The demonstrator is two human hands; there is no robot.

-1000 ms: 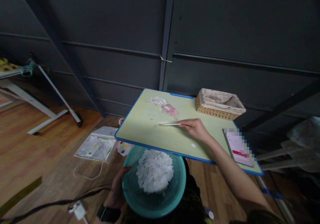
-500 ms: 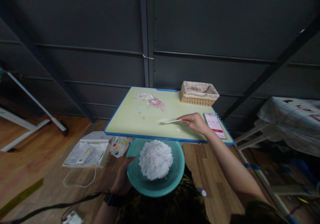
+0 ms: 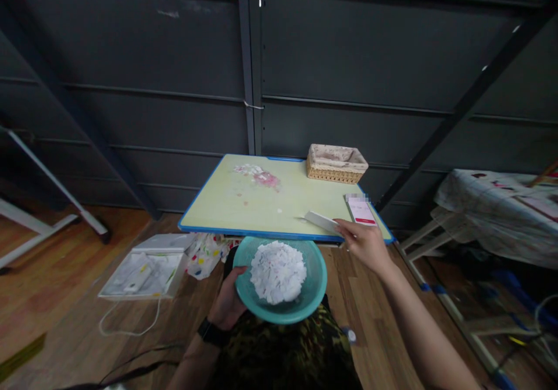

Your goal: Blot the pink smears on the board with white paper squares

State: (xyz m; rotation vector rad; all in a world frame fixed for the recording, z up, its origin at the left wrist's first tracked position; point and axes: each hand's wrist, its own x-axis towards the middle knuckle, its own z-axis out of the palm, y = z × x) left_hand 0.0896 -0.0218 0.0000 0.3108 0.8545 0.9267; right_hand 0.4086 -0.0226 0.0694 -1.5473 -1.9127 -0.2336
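Observation:
A teal plastic colander [image 3: 314,288] rests at my lap, just under the table's near edge. My left hand [image 3: 232,298] grips its left rim, thumb over the top. Inside is a heap of torn white paper scraps [image 3: 279,272]. Over the front right of the pale yellow tabletop [image 3: 226,204], my right hand [image 3: 361,240] pinches a thin, flat white card [image 3: 321,221], held tilted. One small white scrap [image 3: 279,210] lies to the left of the card. Farther back are some white bits [image 3: 248,170] beside a pink smear [image 3: 265,179].
A lined wicker basket [image 3: 335,174] stands at the table's back right, with a phone [image 3: 360,210] in front of it. On the floor at left are an opened white box [image 3: 170,288] and a spotted plastic bag [image 3: 206,256]. Dark metal panels [image 3: 349,47] rise behind.
My right hand has drawn the card back toward the table's near edge and to the right, turning its flat face into view. My left hand still holds the colander. The camera view has shifted slightly.

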